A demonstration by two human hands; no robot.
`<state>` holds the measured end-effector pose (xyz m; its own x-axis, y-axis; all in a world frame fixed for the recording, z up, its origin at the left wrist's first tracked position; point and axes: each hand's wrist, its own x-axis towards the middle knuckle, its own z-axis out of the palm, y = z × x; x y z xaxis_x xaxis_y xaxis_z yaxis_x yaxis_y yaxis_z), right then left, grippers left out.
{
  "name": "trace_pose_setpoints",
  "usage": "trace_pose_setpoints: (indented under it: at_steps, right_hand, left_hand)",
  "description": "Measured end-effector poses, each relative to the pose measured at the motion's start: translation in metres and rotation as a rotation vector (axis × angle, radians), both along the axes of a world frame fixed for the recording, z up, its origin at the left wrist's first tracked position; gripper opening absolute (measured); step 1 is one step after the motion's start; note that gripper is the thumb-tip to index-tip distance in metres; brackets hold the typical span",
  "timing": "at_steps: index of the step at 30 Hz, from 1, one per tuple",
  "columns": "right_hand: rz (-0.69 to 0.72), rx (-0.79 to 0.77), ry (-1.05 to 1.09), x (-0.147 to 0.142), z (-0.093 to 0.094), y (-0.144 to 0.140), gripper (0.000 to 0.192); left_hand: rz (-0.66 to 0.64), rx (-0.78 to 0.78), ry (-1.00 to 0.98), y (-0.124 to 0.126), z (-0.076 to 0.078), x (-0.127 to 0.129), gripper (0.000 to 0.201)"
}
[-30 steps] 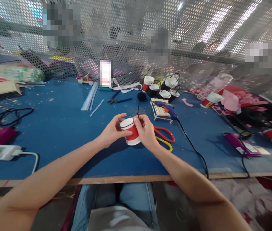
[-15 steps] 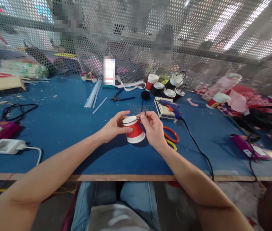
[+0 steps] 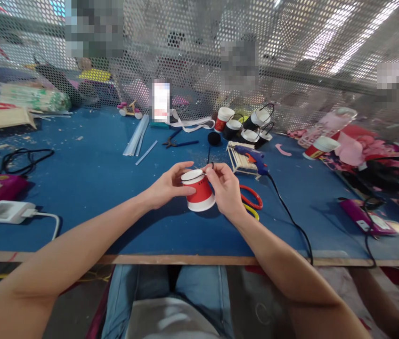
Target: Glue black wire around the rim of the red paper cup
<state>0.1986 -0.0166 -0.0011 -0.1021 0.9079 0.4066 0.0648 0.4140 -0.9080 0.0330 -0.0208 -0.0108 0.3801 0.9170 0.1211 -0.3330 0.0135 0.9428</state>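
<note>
A red and white paper cup [image 3: 201, 194] is held upside down, slightly tilted, above the blue table in front of me. My left hand [image 3: 174, 183] grips its left side, thumb across the front and fingers behind. Around the cup's upper end runs a black cord [image 3: 195, 177]. My right hand [image 3: 223, 186] pinches the cord at the cup's upper right edge, thumb against forefinger. From there the cord leads back toward a ball of black yarn [image 3: 214, 138]. Scissors with red and yellow handles [image 3: 252, 197] lie partly hidden beside my right wrist.
A glue gun [image 3: 252, 156] rests on a small stick rack, its cable trailing to the table edge. Behind stand several black-wrapped cups [image 3: 232, 128]. Pliers [image 3: 181, 143], glue sticks [image 3: 137, 136] and a lit phone [image 3: 161, 101] lie or stand further back. A white charger [image 3: 6, 212] sits left.
The cup has shifted very slightly to the right and down in my left hand. My right hand keeps its pinch on the cord at the rim.
</note>
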Motion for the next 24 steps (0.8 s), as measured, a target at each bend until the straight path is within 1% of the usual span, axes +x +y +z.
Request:
trace_pose_setpoints:
  at_steps: [4,13,20,24]
  right_hand:
    - [-0.006,-0.013,-0.007,0.0000,0.0001,0.0000,0.015]
    - [-0.012,-0.004,-0.025,0.0012,-0.0031,0.0036,0.015]
    - [0.049,0.007,-0.013,0.0022,0.0008,0.0019,0.014]
    - [0.074,-0.006,-0.016,0.0010,0.0026,-0.0006,0.014]
  left_hand:
    - [0.013,0.014,0.008,-0.0002,-0.0001,-0.0004,0.066]
    - [-0.003,0.023,0.016,-0.0007,0.0013,-0.0013,0.068]
    - [-0.097,0.033,-0.039,0.0000,0.0025,-0.0029,0.069]
    - [-0.124,0.053,-0.053,-0.0001,0.0020,-0.0031,0.068]
